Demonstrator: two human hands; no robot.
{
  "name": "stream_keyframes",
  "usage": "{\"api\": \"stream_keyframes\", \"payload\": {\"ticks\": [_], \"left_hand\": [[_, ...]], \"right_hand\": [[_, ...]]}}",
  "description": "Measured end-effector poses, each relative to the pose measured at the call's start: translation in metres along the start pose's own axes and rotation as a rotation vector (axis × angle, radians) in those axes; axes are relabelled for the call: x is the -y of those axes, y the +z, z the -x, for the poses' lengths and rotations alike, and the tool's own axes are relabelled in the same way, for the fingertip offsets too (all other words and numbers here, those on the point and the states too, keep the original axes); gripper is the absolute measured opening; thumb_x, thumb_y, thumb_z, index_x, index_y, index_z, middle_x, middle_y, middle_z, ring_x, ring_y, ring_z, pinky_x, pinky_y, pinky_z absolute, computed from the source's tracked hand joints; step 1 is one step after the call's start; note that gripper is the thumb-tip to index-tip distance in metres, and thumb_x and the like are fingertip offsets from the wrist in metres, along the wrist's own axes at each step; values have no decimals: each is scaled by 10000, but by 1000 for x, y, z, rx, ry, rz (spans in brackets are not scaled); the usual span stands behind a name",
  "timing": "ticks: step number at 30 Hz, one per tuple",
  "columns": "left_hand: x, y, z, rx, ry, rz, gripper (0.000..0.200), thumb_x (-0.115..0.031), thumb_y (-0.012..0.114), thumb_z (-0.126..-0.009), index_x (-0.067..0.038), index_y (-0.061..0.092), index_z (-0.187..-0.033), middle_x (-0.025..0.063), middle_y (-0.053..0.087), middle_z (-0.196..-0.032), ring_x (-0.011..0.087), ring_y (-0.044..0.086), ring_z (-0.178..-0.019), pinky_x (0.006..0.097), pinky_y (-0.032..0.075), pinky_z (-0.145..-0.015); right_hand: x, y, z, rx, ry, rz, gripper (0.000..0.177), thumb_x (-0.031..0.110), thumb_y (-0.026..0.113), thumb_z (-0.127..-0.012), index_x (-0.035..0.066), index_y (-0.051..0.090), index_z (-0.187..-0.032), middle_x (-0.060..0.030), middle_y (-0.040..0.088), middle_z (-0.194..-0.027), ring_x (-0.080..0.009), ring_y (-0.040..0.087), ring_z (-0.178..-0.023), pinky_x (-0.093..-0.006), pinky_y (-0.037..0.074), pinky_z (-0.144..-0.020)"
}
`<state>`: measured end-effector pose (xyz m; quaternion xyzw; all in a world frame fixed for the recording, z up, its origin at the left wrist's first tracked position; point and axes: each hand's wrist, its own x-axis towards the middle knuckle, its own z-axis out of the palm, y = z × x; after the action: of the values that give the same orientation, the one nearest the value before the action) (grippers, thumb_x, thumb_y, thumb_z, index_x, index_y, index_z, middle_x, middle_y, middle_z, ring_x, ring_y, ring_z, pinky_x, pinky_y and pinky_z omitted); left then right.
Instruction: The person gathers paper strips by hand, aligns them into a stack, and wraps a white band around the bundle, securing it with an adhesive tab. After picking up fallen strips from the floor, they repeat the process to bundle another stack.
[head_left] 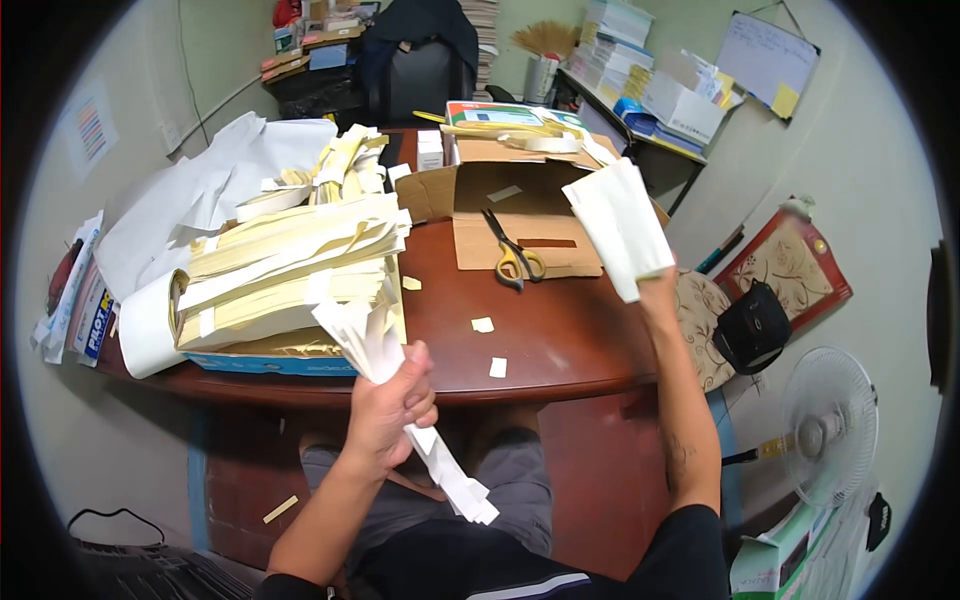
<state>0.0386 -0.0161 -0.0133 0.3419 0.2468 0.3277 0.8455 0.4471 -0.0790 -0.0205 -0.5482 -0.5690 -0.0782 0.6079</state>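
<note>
My left hand (392, 408) is wrapped round a bundle of long white paper strips (448, 470), whose ends stick out above and below the fist. Out to the right, my right hand (657, 288) grips the lower corner of a white folded paper piece (620, 225), held up over the table's right side. Left of centre, a large pile of cream and white paper strips (290, 270) fills a shallow blue-sided box (262, 364). Black and yellow scissors (513, 258) lie on the flap of an open cardboard box (470, 190).
Small paper scraps (483, 325) lie on the brown table (440, 350). Crumpled white sheets (190, 180) cover its back left. At right stand a chair (790, 262) with a black bag (752, 328) and a fan (828, 425). A black office chair (418, 85) is behind the table.
</note>
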Motion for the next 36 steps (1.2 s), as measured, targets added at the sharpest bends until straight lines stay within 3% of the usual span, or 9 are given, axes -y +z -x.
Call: {"api": "stream_keyframes", "payload": {"ticks": [4,9,13,19,22,23,26,32,36], "left_hand": [[6,16,-4,82,-3,-59,238,-223,705,-1043,-54,650,-1202,-69,412,-681,20,315,-501,220,320,-484],[6,32,-4,46,71,-90,504,-146,840,-928,-24,583,-1344,22,668,-1055,37,607,-811,231,450,-565],[-3,37,10,38,257,-40,498,-48,806,-930,-21,570,-1368,44,657,-1210,120,626,-1118,309,555,-893],[-83,-26,66,-174,446,-56,340,-23,743,-952,12,645,-1276,87,719,-1120,202,730,-1018,403,617,-902],[-171,-118,80,-25,597,29,379,-246,632,-1029,45,630,-1271,182,741,-1148,295,756,-1029,453,644,-886],[-200,-102,83,-332,687,-64,322,-232,631,-1027,23,646,-1222,141,757,-1060,214,758,-821,358,650,-692],[-305,-211,86,-371,533,-212,204,-261,675,-1012,-100,679,-1138,21,692,-819,22,427,-442,164,337,-375],[-394,-319,25,-773,425,-277,320,-268,811,-913,-106,647,-1135,46,689,-816,14,279,-411,177,273,-352],[-387,-362,-15,-945,172,-643,422,-408,784,-942,-41,642,-1092,95,748,-799,33,372,-373,194,297,-314]], "right_hand": [[46,33,35,-10,288,-432,598,91,815,-905,-11,564,-1439,-90,695,-1299,-183,685,-1143,-340,560,-961],[123,81,65,-39,609,-674,487,171,657,-1049,-14,524,-1479,-116,637,-1399,-208,643,-1244,-384,556,-1032],[178,106,65,221,224,-345,398,203,684,-977,-53,601,-1270,-74,678,-1125,-137,637,-1022,-286,511,-939],[211,110,59,355,250,-457,251,99,589,-1043,-58,630,-1234,-75,682,-1009,-86,633,-797,-219,497,-697],[195,106,59,394,280,-349,238,54,659,-998,-50,650,-1212,-62,684,-938,-79,631,-751,-221,491,-664],[188,101,58,400,303,-279,239,42,678,-984,-48,656,-1204,-59,685,-918,-79,632,-747,-225,493,-666],[157,94,62,277,158,14,156,5,721,-922,-39,704,-1071,-90,701,-851,-104,642,-689,-260,505,-642],[97,68,63,118,318,209,97,34,740,-908,-27,733,-983,-113,723,-828,-136,666,-673,-280,513,-626],[82,69,32,255,436,461,367,227,819,-864,-20,722,-1118,-172,745,-988,-280,717,-845,-406,559,-778]]}}
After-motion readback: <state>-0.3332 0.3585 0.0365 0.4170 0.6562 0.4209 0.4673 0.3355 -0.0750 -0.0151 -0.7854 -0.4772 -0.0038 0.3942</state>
